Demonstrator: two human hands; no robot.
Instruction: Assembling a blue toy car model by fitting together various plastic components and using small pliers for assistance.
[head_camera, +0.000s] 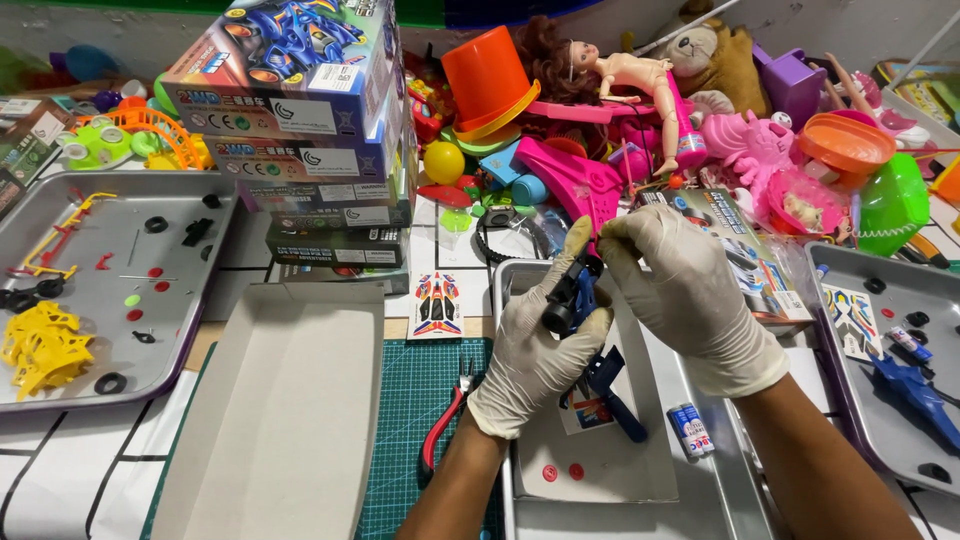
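- A small blue and black toy car part (572, 290) is held above the middle metal tray (720, 500), near the picture's centre.
- The part is clasped from below by the gloved left hand (535, 345).
- Its top is pinched by the gloved right hand (685, 290), from 3 o'clock.
- Two small batteries (691, 430) lie on the tray at 5 o'clock.
- Red-handled pliers (445, 420) lie on the green cutting mat (420, 420) at 8 o'clock.
- Stacked boxes (310, 130) stand at 10 o'clock.

Gloved hands: two, left hand (535, 350), right hand (685, 295). Metal trays (195, 300): three. Stacked toy-car boxes (300, 110): four. Batteries (690, 430): two. Red-handled pliers (445, 420): one. Sticker sheets (437, 305): two. Orange hat (487, 80): one. Dolls (630, 75): one.
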